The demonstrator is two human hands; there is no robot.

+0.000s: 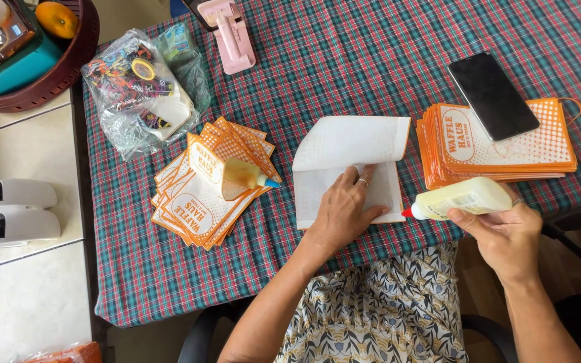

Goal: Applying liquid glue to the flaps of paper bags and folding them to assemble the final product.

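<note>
A single head-worn camera looked steeply down from above the seated person, facing forward across the plaid tablecloth [371, 60]. It sat close: the left hand [344, 208] and right hand [506, 235] filled the lower middle, the table stretched beyond the fingertips, forearms and lap lay nearer. No second view shared the scene.

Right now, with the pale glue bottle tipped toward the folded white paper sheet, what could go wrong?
Glue may drip: the pale plastic glue bottle in the right hand points its red nozzle at the folded white paper sheet, pinned only by the left hand. The raised flap might drop. The black phone sits on the orange printed stack close by.
</note>
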